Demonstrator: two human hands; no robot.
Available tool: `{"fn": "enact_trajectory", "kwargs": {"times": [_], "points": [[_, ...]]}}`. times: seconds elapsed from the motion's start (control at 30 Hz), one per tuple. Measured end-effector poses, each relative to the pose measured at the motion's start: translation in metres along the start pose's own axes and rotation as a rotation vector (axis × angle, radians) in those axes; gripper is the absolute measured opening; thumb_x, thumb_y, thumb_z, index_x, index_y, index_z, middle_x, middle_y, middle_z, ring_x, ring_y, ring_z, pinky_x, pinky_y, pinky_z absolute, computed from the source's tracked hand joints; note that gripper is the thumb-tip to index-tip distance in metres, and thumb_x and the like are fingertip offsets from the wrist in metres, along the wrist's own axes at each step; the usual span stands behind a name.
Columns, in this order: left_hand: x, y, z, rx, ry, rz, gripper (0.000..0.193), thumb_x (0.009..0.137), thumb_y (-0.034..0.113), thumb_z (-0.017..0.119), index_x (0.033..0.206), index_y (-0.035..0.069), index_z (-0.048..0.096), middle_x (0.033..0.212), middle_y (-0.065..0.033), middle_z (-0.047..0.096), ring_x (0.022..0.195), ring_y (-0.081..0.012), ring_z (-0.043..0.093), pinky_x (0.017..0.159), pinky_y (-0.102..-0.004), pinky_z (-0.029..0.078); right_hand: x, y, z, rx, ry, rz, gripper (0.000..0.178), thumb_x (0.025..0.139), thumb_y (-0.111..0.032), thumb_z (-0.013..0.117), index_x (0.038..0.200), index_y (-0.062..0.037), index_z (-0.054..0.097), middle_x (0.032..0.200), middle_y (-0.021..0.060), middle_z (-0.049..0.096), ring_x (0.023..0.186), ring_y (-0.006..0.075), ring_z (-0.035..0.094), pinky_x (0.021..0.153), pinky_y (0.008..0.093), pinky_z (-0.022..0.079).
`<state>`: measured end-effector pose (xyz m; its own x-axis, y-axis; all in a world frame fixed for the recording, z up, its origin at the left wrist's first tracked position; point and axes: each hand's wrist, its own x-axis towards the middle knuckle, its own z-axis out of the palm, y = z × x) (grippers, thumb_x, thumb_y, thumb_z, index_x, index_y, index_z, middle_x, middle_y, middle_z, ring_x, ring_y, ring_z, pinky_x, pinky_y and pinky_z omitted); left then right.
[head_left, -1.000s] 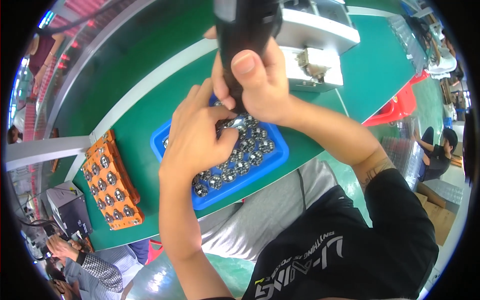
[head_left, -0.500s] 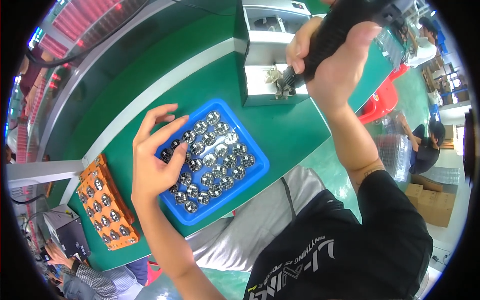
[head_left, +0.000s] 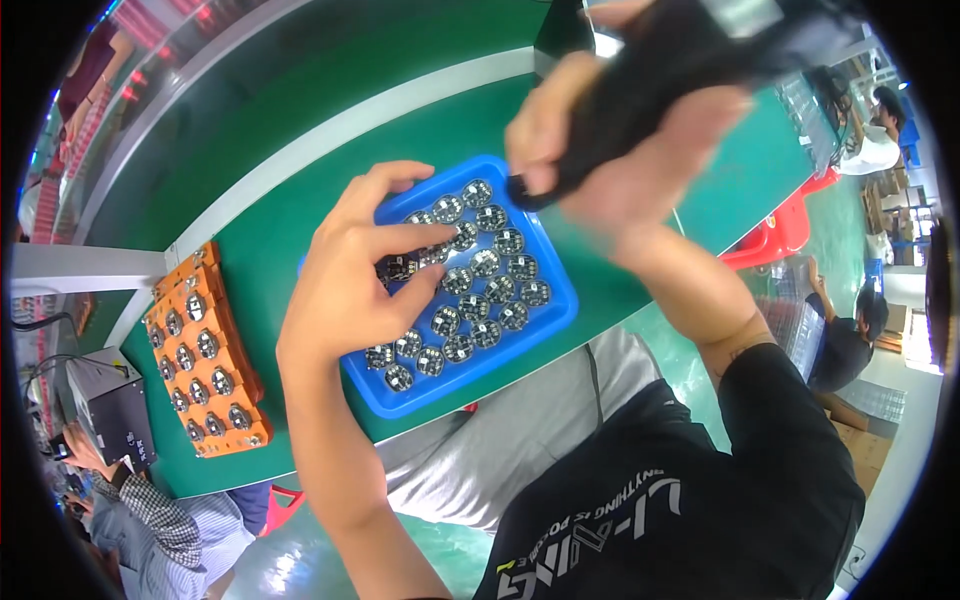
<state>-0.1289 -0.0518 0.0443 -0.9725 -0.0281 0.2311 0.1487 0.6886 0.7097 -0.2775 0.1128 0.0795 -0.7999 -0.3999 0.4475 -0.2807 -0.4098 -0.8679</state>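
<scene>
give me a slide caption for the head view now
Right hand holding a black tool, left hand over a blue tray of round parts.

The one view comes from the left of two wide fisheye cameras worn on my head; it faces down, upright and unmirrored, over my bare left hand [head_left: 365, 270] and the shallow blue plastic tray [head_left: 500, 350] near the middle; my blurred bare right hand [head_left: 650, 160] and the thick black handheld tool [head_left: 630, 110] loom close to the lens; my black short-sleeved shirt [head_left: 700, 480] fills the lower right; straight edges bend toward the dark round rim.
</scene>
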Motion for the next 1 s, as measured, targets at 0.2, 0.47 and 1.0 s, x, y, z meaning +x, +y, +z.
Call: {"fn": "enact_trajectory", "kwargs": {"times": [0.2, 0.47, 1.0], "points": [[0.002, 0.005, 0.004, 0.137, 0.001, 0.012, 0.033, 0.066, 0.013, 0.076, 0.098, 0.006, 0.083, 0.137, -0.0161, 0.061, 0.119, -0.0353, 0.061, 0.099, -0.0437, 0.051, -0.008, 0.047, 0.017, 0.260, -0.193, -0.163, 0.059, 0.106, -0.052, 0.055, 0.131, 0.0014, 0.046, 0.063, 0.0105, 0.059, 0.045, 0.0115, 0.053, 0.043, 0.0248, 0.040], [-0.001, 0.005, 0.004, 0.186, -0.019, -0.019, 0.037, 0.064, 0.014, 0.074, 0.099, 0.006, 0.083, 0.141, -0.0156, 0.060, 0.122, -0.0352, 0.061, 0.098, -0.0439, 0.052, -0.007, 0.053, 0.019, 0.247, -0.211, -0.207, 0.061, 0.106, -0.054, 0.053, 0.130, 0.0016, 0.047, 0.062, 0.0111, 0.060, 0.045, 0.0125, 0.053, 0.044, 0.0258, 0.041], [0.000, 0.005, 0.006, 0.197, -0.006, -0.002, 0.034, 0.064, 0.014, 0.074, 0.096, 0.005, 0.083, 0.138, -0.0140, 0.061, 0.114, -0.0333, 0.063, 0.094, -0.0431, 0.053, -0.010, 0.053, 0.019, 0.358, -0.227, -0.128, 0.057, 0.107, -0.049, 0.053, 0.130, 0.0024, 0.048, 0.063, 0.0111, 0.060, 0.046, 0.0122, 0.053, 0.044, 0.0255, 0.041]]}}
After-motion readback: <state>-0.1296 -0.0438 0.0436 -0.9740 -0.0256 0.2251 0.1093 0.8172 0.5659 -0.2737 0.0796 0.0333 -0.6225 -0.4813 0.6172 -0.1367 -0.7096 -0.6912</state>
